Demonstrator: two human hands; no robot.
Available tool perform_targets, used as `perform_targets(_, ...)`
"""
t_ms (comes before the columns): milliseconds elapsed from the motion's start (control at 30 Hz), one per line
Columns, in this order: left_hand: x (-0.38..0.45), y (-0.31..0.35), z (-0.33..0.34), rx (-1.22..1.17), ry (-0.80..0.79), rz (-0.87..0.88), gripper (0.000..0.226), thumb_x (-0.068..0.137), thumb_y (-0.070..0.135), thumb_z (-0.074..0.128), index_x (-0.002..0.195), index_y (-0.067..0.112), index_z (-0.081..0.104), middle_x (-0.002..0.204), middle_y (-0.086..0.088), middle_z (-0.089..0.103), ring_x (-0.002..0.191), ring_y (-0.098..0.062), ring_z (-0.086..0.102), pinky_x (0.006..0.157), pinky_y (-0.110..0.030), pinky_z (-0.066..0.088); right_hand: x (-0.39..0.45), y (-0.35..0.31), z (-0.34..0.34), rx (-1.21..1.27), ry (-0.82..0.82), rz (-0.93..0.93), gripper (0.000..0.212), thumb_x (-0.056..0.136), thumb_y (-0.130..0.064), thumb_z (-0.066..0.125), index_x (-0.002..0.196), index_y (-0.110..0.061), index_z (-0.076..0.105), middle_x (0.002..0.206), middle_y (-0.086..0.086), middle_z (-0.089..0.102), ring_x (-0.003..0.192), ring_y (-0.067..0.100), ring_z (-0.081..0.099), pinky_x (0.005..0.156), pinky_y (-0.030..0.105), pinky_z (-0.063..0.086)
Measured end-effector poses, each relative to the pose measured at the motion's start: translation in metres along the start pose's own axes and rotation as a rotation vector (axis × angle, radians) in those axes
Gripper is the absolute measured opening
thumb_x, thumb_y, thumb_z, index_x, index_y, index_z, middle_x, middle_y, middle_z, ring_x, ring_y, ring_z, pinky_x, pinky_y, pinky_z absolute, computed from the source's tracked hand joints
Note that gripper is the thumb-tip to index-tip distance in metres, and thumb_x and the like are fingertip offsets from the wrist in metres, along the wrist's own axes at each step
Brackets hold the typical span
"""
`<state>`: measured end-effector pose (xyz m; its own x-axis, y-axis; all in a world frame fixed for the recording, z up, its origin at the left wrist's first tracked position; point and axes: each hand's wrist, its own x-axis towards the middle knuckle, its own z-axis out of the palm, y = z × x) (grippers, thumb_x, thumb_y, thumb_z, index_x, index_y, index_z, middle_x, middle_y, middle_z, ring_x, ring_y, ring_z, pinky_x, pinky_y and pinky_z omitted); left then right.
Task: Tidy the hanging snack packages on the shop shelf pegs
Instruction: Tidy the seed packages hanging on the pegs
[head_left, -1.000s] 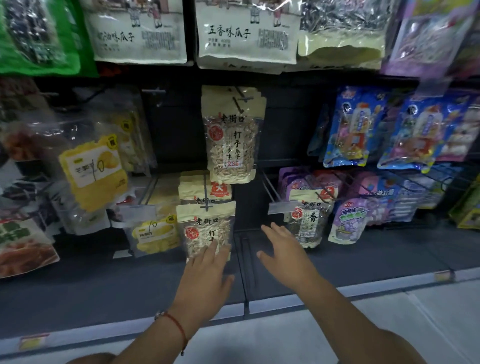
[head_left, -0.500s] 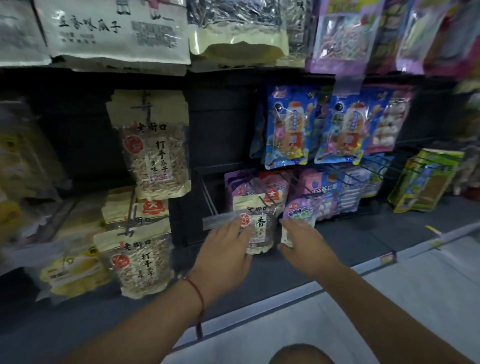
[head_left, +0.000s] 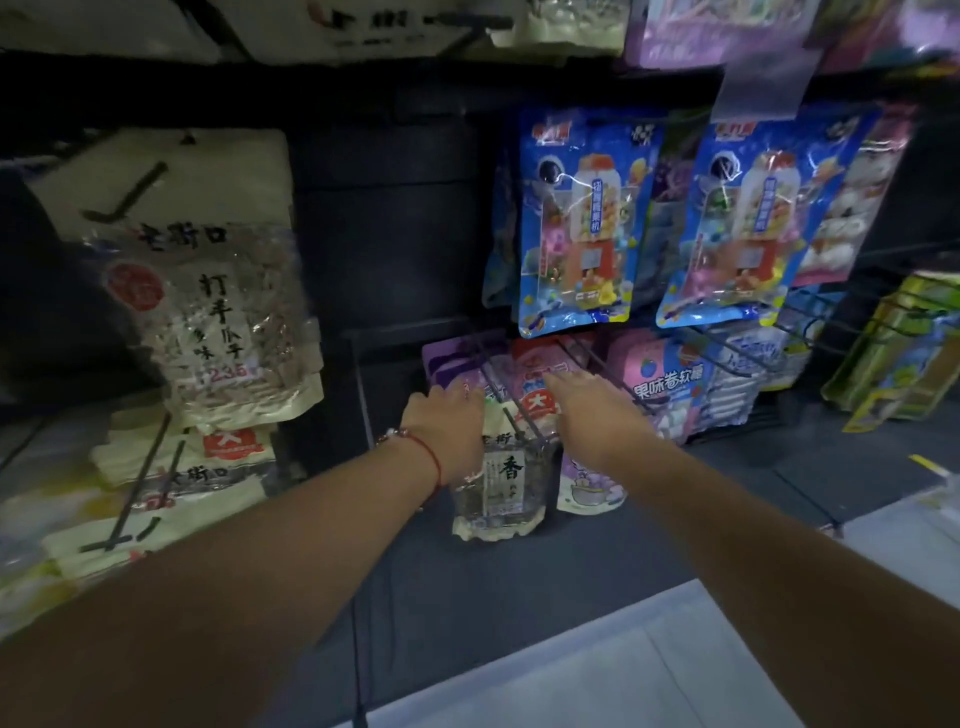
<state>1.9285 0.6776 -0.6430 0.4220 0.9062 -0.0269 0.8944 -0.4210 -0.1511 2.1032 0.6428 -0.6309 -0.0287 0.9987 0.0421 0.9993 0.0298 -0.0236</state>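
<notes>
Left hand (head_left: 447, 415), fingers together, lies on the seed pack (head_left: 501, 483); right hand (head_left: 592, 410) is spread on the pink packs (head_left: 535, 384). The seed pack hangs upright at 6 o'clock below the pegs (head_left: 498, 400), long axis vertical, blue packs (head_left: 582, 218) at 1 o'clock.

A dark back panel (head_left: 384, 218) rises behind a dark grey shelf base (head_left: 519, 597). Below the base's front edge lies pale floor (head_left: 649, 675). Lighting is dim.

Our left hand (head_left: 447, 421) covers the seed packet's (head_left: 501, 483) top left; top-row packages (head_left: 566, 26) are blurred and cropped.
</notes>
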Motion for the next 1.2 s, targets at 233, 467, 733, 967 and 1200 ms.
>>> perform_targets(233, 0.023, -0.008, 0.006, -0.059, -0.031, 0.058, 0.013, 0.093, 0.025, 0.055, 0.100, 0.013, 0.055, 0.093, -0.004, 0.062, 0.080, -0.024, 0.055, 0.066, -0.032, 0.043, 0.036, 0.010, 0.020, -0.011, -0.012, -0.001, 0.036, 0.096, -0.014, 0.048, 0.132, -0.017, 0.052, 0.129, 0.012, 0.058, 0.116, 0.031, 0.054, 0.090, 0.038, 0.046)
perform_targets(467, 0.013, -0.001, -0.001, -0.052, -0.079, 0.086, 0.024, 0.086, 0.015, 0.052, 0.063, 0.016, 0.046, 0.066, 0.001, 0.049, 0.059, -0.015, 0.046, 0.048, -0.027, 0.030, 0.028, 0.020, 0.036, 0.062, 0.134, -0.064, 0.017, 0.097, -0.023, 0.054, 0.094, -0.012, 0.066, 0.091, 0.006, 0.066, 0.093, 0.025, 0.057, 0.083, 0.035, 0.046)
perform_targets(733, -0.042, 0.022, -0.028, 0.052, -0.026, 0.188, 0.027, 0.087, 0.014, 0.050, 0.062, 0.017, 0.039, 0.064, 0.002, 0.045, 0.056, -0.016, 0.041, 0.064, -0.032, 0.039, -0.027, 0.019, 0.037, 0.221, 0.261, -0.053, 0.018, 0.094, -0.027, 0.061, 0.099, -0.012, 0.070, 0.091, 0.001, 0.059, 0.098, 0.023, 0.052, 0.084, 0.028, 0.033)
perform_targets(967, -0.104, 0.021, -0.030, 0.081, 0.172, 0.256, 0.015, 0.091, 0.019, 0.047, 0.079, 0.019, 0.056, 0.075, 0.001, 0.058, 0.074, -0.023, 0.056, 0.094, -0.034, 0.037, -0.090, 0.009, 0.005, 0.379, 0.303, -0.032, 0.015, 0.097, -0.026, 0.057, 0.101, -0.014, 0.065, 0.098, 0.000, 0.060, 0.099, 0.020, 0.051, 0.079, 0.031, 0.036)
perform_targets(1200, -0.166, -0.005, -0.050, -0.188, 0.293, 0.173, 0.012, 0.097, 0.021, 0.048, 0.103, 0.023, 0.058, 0.096, 0.002, 0.067, 0.085, -0.024, 0.065, 0.069, -0.033, 0.051, -0.140, -0.027, -0.047, 0.436, 0.336, -0.100, 0.010, 0.102, -0.030, 0.047, 0.100, -0.022, 0.052, 0.086, -0.011, 0.054, 0.072, 0.003, 0.052, 0.059, 0.027, 0.039)
